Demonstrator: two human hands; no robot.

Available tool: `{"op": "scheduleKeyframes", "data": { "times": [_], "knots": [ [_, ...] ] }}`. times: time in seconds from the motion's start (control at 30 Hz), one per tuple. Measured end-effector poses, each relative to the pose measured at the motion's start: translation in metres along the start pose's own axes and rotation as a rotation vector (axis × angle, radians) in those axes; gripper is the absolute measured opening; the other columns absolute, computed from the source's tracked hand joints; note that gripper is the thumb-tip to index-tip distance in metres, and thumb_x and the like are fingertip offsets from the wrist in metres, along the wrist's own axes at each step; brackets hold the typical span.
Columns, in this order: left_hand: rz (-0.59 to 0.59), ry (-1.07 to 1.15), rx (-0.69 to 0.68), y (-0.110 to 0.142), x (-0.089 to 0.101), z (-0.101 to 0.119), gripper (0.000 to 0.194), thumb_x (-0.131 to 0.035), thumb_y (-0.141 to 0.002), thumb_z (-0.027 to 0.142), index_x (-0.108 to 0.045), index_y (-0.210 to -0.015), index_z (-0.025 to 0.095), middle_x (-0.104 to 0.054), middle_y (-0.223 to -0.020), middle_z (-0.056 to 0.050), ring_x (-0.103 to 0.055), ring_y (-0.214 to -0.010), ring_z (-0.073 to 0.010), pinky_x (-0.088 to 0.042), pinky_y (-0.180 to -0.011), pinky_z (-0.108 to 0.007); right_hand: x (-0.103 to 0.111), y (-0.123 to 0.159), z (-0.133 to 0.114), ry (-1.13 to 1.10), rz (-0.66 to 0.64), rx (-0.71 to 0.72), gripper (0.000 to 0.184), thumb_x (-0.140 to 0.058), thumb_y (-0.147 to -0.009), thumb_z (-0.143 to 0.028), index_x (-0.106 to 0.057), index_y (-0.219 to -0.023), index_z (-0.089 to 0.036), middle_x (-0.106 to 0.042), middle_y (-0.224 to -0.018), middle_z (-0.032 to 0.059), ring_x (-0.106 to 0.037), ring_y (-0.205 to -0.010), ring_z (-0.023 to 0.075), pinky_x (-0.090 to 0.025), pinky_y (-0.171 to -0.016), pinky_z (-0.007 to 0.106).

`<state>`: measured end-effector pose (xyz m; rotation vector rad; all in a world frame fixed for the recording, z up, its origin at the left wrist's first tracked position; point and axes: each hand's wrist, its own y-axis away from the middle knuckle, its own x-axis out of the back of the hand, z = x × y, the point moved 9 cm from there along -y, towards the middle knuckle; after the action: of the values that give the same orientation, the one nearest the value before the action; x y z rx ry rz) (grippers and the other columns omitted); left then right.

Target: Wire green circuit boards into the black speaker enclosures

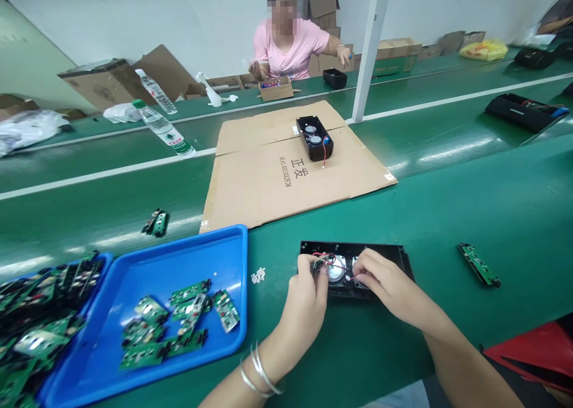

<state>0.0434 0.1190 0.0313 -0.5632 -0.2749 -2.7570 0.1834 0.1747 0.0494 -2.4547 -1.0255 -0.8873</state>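
Observation:
In front of me on the green bench lies an open black speaker housing (387,254) with two round speakers (335,269) inside. Over its left end, the thumb and fingers of my left hand (307,294) pinch a small circuit board (319,264), turned nearly edge-on and mostly covered. Red wires (329,256) loop beside it. My right hand (380,276) is closed in a pinch on a thin wire (353,278) with a small white plug (348,278) at its end, above the right speaker, which the hand partly hides.
A blue tray (179,244) with several green circuit boards stands left, beside a heaped second tray (107,264). Tiny white connectors (258,275) lie between tray and housing. One board (478,264) is at right. Cardboard (250,181) ahead bears another housing (316,139). A co-worker (293,49) sits opposite.

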Motion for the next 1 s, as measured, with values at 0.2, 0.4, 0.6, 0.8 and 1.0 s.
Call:
{"op": "scheduleKeyframes", "data": {
  "times": [0.2, 0.4, 0.6, 0.8, 1.0],
  "knots": [
    [0.018, 0.024, -0.014, 0.004, -0.004, 0.007, 0.019, -0.04, -0.091, 0.025, -0.042, -0.109, 0.02, -0.067, -0.094, -0.009, -0.066, -0.081, -0.0208, -0.05, -0.069, -0.032, -0.016, 0.001, -0.006, 0.0, -0.025, 0.02, 0.017, -0.04, -0.095, -0.018, -0.055, -0.088, -0.022, -0.06, -0.084, 0.0009, -0.057, -0.075, 0.0147, -0.046, -0.066, 0.027],
    [-0.091, -0.007, 0.018, 0.003, -0.013, 0.004, 0.032, -0.037, -0.093, 0.029, -0.038, -0.124, 0.022, -0.067, -0.094, -0.007, -0.065, -0.082, -0.0201, -0.05, -0.075, -0.034, -0.007, -0.004, 0.002, -0.147, 0.08, -0.09, 0.014, -0.057, -0.086, -0.017, -0.067, -0.077, -0.021, -0.061, -0.072, -0.0004, -0.053, -0.061, 0.0126, -0.042, -0.056, 0.025],
    [-0.164, 0.065, 0.044, 0.002, -0.02, -0.005, 0.021, -0.038, -0.094, 0.032, -0.044, -0.111, 0.023, -0.065, -0.091, -0.006, -0.063, -0.075, -0.0187, -0.051, -0.076, -0.036, -0.002, -0.004, 0.003, -0.109, 0.154, -0.068, 0.013, -0.055, -0.086, -0.016, -0.064, -0.076, -0.019, -0.058, -0.071, -0.0004, -0.053, -0.057, 0.0116, -0.042, -0.052, 0.023],
    [-0.172, 0.123, 0.049, 0.0, -0.021, -0.005, 0.017, -0.04, -0.093, 0.035, -0.045, -0.104, 0.023, -0.065, -0.092, -0.006, -0.064, -0.081, -0.0202, -0.051, -0.077, -0.037, -0.003, 0.007, -0.018, 0.13, 0.405, 0.22, 0.017, -0.048, -0.091, -0.015, -0.062, -0.082, -0.016, -0.062, -0.074, 0.0034, -0.058, -0.066, 0.0139, -0.046, -0.062, 0.026],
    [-0.158, 0.122, 0.028, 0.0, -0.021, -0.003, 0.015, -0.041, -0.093, 0.035, -0.044, -0.101, 0.023, -0.065, -0.091, -0.005, -0.064, -0.079, -0.0194, -0.051, -0.075, -0.035, -0.008, 0.012, -0.03, 0.305, 0.474, 0.324, 0.019, -0.049, -0.09, -0.01, -0.063, -0.079, -0.014, -0.059, -0.069, 0.0035, -0.055, -0.063, 0.0133, -0.043, -0.06, 0.026]
  ]
}}
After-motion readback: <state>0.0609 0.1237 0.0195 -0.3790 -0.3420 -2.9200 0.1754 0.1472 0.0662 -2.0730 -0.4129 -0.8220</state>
